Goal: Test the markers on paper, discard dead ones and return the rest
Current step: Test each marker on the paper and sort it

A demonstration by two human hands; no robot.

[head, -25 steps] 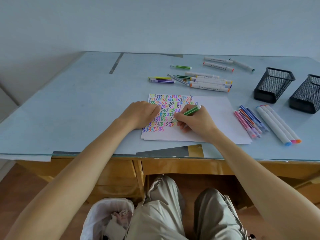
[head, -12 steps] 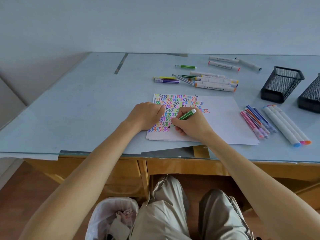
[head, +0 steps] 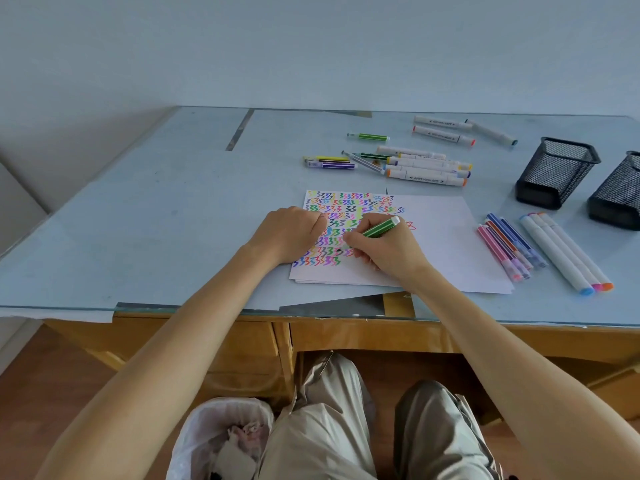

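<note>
Right hand [head: 388, 249]: fingers grasping one green marker [head: 375, 230], tip on the paper [head: 436, 244] at frame centre.
Left hand [head: 291, 233]: fingers curled, knuckles resting on the paper's left edge; holds nothing.
Holders [head: 556, 171]: two black mesh, right edge.
Bin [head: 214, 441]: one, bottom centre, below the table [head: 173, 209].

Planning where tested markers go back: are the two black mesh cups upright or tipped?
Upright. Both mesh cups stand on their bases with open mouths facing up, on the table.
</note>
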